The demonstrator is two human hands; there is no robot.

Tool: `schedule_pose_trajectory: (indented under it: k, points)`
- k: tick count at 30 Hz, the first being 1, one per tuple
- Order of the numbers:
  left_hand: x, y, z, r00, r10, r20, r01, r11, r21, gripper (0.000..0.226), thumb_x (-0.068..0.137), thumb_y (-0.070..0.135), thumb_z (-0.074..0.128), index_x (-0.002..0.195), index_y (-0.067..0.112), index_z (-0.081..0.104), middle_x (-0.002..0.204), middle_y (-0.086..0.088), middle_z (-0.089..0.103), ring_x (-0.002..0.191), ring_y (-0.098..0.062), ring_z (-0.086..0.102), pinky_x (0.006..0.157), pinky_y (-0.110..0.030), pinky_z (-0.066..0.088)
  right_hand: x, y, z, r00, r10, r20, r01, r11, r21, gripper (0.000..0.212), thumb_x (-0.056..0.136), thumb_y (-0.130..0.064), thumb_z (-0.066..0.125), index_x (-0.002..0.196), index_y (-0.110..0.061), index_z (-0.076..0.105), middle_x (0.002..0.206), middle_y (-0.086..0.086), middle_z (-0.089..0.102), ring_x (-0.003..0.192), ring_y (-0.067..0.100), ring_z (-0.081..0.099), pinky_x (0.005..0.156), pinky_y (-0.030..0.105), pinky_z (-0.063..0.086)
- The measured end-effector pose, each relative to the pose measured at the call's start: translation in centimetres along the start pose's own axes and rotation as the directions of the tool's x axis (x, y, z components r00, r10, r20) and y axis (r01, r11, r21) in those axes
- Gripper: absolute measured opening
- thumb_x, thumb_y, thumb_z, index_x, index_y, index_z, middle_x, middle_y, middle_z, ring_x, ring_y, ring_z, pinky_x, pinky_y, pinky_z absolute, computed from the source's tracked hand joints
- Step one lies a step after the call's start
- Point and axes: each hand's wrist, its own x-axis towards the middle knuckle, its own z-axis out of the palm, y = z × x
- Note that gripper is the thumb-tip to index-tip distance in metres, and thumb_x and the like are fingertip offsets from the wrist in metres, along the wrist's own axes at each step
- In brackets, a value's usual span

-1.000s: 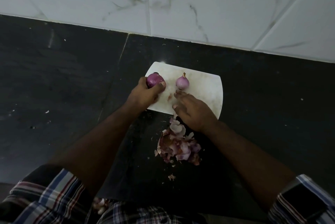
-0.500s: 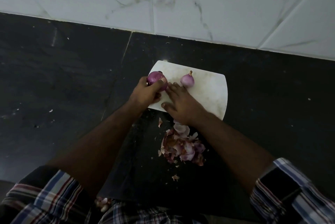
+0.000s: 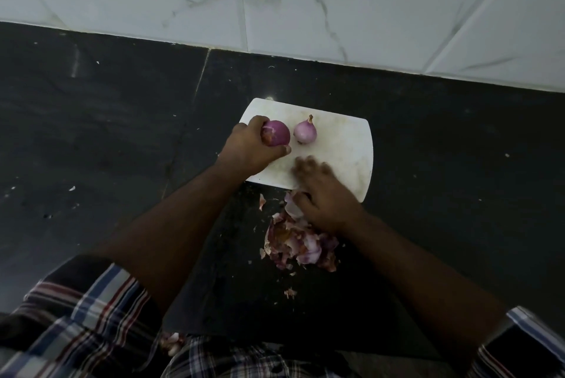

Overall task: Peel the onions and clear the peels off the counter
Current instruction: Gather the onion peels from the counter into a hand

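A white cutting board point(image 3: 345, 145) lies on the black counter point(image 3: 122, 139). My left hand point(image 3: 253, 145) grips a dark purple onion point(image 3: 276, 132) at the board's left end. A smaller, paler onion point(image 3: 305, 131) sits on the board just to its right, untouched. My right hand point(image 3: 324, 191) lies flat over the board's near edge, fingers spread and blurred, its heel touching a heap of onion peels point(image 3: 301, 243) on the counter just in front of the board.
A white marble-tiled wall point(image 3: 305, 4) backs the counter. Small peel scraps point(image 3: 289, 292) lie near the counter's front edge. More peels point(image 3: 172, 342) show below that edge, by my checked shirt.
My right hand slid up across the board toward the left-hand onion, then back to the near edge beside the peel heap. The left hand keeps its grip on the purple onion.
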Motion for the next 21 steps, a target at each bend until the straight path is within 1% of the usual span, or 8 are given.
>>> schedule_pose_trajectory:
  k: [3, 6, 9, 12, 14, 16, 18, 21]
  points:
    - [-0.1, 0.3, 0.1, 1.000, 0.020, 0.018, -0.020, 1.000, 0.019, 0.087, 0.073, 0.054, 0.082, 0.146, 0.025, 0.045, 0.134, -0.014, 0.049, 0.119, -0.028, 0.054, 0.091, -0.026, 0.038, -0.9, -0.4, -1.0, 0.997, -0.075, -0.030, 0.079, 0.980, 0.182, 0.054, 0.096, -0.034, 0.036, 0.143, -0.012, 0.049, 0.152, 0.005, 0.046, 0.143, 0.015, 0.037, 0.118, 0.027, 0.021]
    - [-0.4, 0.6, -0.2, 0.998, 0.024, 0.051, -0.026, 0.999, 0.037, 0.090, 0.076, 0.052, 0.082, 0.150, 0.024, 0.041, 0.139, -0.015, 0.047, 0.125, -0.029, 0.051, 0.097, -0.027, 0.037, 0.6, 1.3, -2.1, 0.986, 0.099, -0.133, -0.095, 0.995, 0.032, 0.056, 0.100, -0.040, 0.034, 0.146, -0.010, 0.045, 0.156, 0.009, 0.040, 0.148, 0.020, 0.028, 0.121, 0.034, 0.014]
    - [-1.0, 0.7, -0.8, 0.995, 0.002, 0.095, -0.005, 0.999, 0.031, 0.099, 0.065, 0.066, 0.079, 0.146, 0.023, 0.043, 0.136, -0.015, 0.052, 0.124, -0.031, 0.055, 0.101, -0.037, 0.045, 0.5, 0.0, -1.1, 0.993, 0.114, -0.021, -0.115, 0.993, -0.031, 0.062, 0.101, -0.044, 0.029, 0.154, -0.010, 0.028, 0.164, 0.011, 0.019, 0.153, 0.022, 0.010, 0.123, 0.038, 0.004]
    - [-1.9, -0.2, -1.4, 0.995, -0.015, 0.102, 0.013, 1.000, 0.013, 0.110, 0.053, 0.074, 0.069, 0.145, 0.020, 0.043, 0.133, -0.012, 0.059, 0.122, -0.029, 0.058, 0.098, -0.044, 0.051, -1.2, -2.4, -0.4, 0.998, 0.019, 0.056, -0.026, 0.990, 0.139, 0.052, 0.104, -0.032, 0.038, 0.152, -0.014, 0.035, 0.160, 0.005, 0.032, 0.149, 0.014, 0.023, 0.120, 0.026, 0.013]
    - [-3.3, -0.8, -1.8, 0.997, -0.014, 0.071, 0.014, 1.000, -0.002, 0.089, 0.069, 0.057, 0.076, 0.143, 0.017, 0.046, 0.130, -0.009, 0.060, 0.117, -0.027, 0.059, 0.094, -0.042, 0.052, -2.7, -3.1, -0.9, 0.998, 0.050, -0.028, -0.039, 0.952, 0.303, 0.043, 0.102, -0.024, 0.049, 0.144, -0.016, 0.049, 0.149, 0.002, 0.049, 0.137, 0.008, 0.042, 0.113, 0.019, 0.027]
    - [-5.0, -1.9, -2.1, 1.000, 0.013, 0.012, -0.013, 1.000, 0.000, 0.066, 0.081, 0.043, 0.078, 0.137, 0.017, 0.053, 0.125, -0.005, 0.060, 0.107, -0.023, 0.062, 0.087, -0.036, 0.050, -4.3, -3.1, -2.0, 0.964, 0.185, -0.193, -0.093, 0.910, 0.404, 0.036, 0.099, -0.024, 0.056, 0.134, -0.017, 0.061, 0.138, 0.000, 0.061, 0.124, 0.003, 0.053, 0.106, 0.014, 0.037]
    - [-6.8, -3.2, -2.3, 0.994, 0.031, 0.102, -0.034, 0.999, 0.025, 0.063, 0.086, 0.040, 0.076, 0.140, 0.020, 0.053, 0.127, -0.004, 0.060, 0.104, -0.018, 0.063, 0.088, -0.033, 0.050, -5.9, -2.6, -2.8, 0.915, 0.314, -0.253, -0.210, 0.907, 0.366, 0.031, 0.098, -0.030, 0.058, 0.124, -0.017, 0.069, 0.125, 0.000, 0.068, 0.111, 0.006, 0.061, 0.093, 0.011, 0.044]
    - [-8.9, -4.1, -2.4, 0.924, 0.062, 0.376, -0.101, 0.991, 0.086, 0.083, 0.082, 0.045, 0.078, 0.151, 0.021, 0.040, 0.143, -0.006, 0.051, 0.123, -0.018, 0.054, 0.103, -0.034, 0.045, -8.0, -2.8, -2.5, 0.915, 0.399, -0.064, -0.363, 0.882, 0.299, 0.053, 0.091, -0.059, 0.054, 0.107, -0.012, 0.072, 0.103, 0.007, 0.073, 0.097, 0.022, 0.068, 0.078, 0.031, 0.051]
